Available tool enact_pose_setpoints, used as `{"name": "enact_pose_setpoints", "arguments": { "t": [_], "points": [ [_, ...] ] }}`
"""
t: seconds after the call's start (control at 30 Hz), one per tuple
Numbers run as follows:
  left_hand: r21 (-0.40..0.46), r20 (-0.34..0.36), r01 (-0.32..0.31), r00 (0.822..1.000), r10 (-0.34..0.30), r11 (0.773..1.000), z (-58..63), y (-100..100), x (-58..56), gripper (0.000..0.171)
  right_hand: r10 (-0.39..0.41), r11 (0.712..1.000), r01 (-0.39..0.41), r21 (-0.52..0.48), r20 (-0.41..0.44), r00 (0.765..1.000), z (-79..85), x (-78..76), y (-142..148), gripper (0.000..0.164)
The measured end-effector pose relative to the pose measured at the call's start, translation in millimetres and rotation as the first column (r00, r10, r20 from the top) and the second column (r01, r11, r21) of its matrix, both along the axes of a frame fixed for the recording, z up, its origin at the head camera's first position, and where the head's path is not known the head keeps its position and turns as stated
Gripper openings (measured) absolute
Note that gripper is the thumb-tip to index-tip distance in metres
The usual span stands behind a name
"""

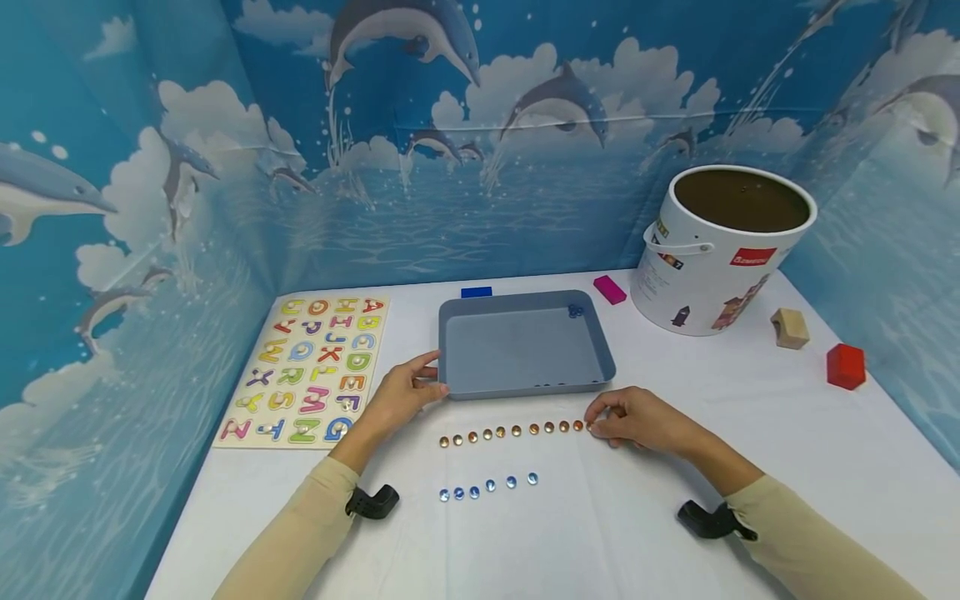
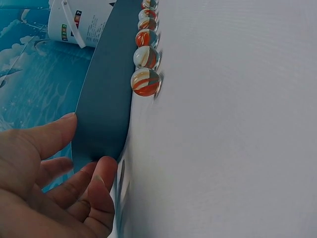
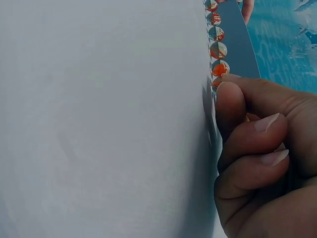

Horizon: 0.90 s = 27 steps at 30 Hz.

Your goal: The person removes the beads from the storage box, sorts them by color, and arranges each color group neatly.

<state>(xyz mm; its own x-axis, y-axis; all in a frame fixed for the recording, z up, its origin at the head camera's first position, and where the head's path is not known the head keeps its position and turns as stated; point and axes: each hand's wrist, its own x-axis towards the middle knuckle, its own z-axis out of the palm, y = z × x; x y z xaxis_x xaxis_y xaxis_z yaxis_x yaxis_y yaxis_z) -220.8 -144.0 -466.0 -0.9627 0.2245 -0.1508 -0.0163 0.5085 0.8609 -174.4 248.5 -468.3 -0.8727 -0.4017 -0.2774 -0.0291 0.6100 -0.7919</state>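
Note:
My left hand (image 1: 401,396) holds the front left corner of the grey-blue tray (image 1: 517,389), its fingers along the left side and its thumb at the front wall. My right hand (image 1: 637,419) pinches a glass marble (image 3: 217,83) with orange swirls between thumb and index finger, at the right end of a row. That marble is mostly hidden by the fingertips. The row of orange-swirled marbles (image 1: 501,432) runs along the table in front of the tray. Nearer to me lies a shorter row of blue marbles (image 1: 491,485). Several dark blue marbles (image 1: 575,311) sit in the tray's far right corner.
An alphabet puzzle board (image 1: 300,371) lies at the left. At the back right stands a white bucket (image 1: 705,275) with a handle. Near it are a magenta block (image 1: 610,289), a wooden arch block (image 1: 790,328) and a red block (image 1: 846,367). Behind the tray is a blue block (image 1: 476,292).

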Motion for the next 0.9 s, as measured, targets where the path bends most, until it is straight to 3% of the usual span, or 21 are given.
{"name": "enact_pose_setpoints", "arguments": {
  "t": [0.4, 0.9],
  "points": [
    [0.003, 0.009, 0.004, 1.0, -0.004, 1.0, -0.5, -1, -1.5, 0.067, -0.039, 0.999, 0.039, 0.01, 0.016, 0.999, 7.7, 0.3, 3, 0.017],
    [-0.015, 0.006, 0.003, 1.0, -0.003, 1.0, -0.9, -2, -1.8, 0.066, -0.123, 0.992, 0.124, 0.014, -0.081, 0.989, 37.2, -15.5, 17, 0.025]
  ]
}}
